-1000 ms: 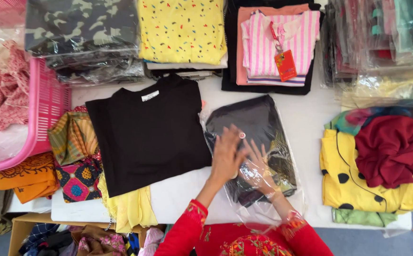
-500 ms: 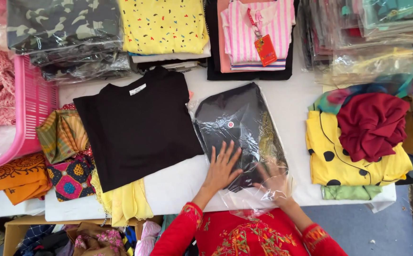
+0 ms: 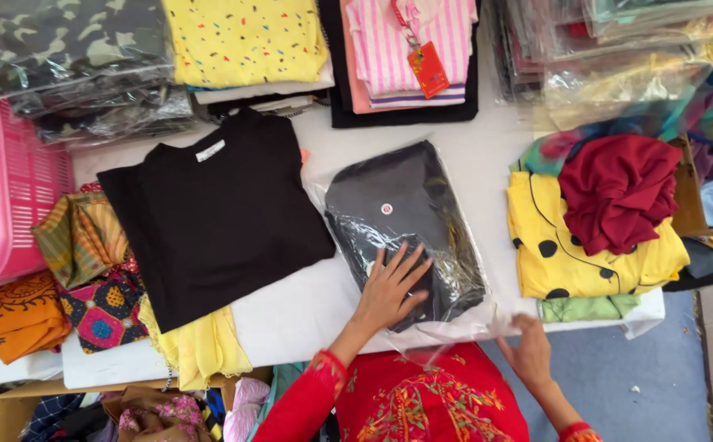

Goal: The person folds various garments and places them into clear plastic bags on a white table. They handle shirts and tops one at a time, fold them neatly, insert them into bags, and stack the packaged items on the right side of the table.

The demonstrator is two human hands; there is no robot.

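Note:
A dark folded garment in a clear plastic bag (image 3: 410,221) lies on the white table (image 3: 307,307). My left hand (image 3: 391,288) rests flat on the bag's near end, fingers spread. My right hand (image 3: 527,354) pinches the loose open edge of the plastic at the table's front edge, pulling it out to the right. A folded black T-shirt (image 3: 213,217) lies just left of the bag, unwrapped, with a white neck label.
A pink basket (image 3: 21,205) stands at the left, with patterned cloths (image 3: 86,270) beside it. Bagged and folded garments line the back. A yellow dotted garment (image 3: 569,245) under a dark red one (image 3: 618,188) sits at the right. A cardboard box (image 3: 111,405) stands below the table.
My right hand has slid off the bag toward the right and down, drawing the plastic's open edge past the table front. My left hand has moved lower on the bag.

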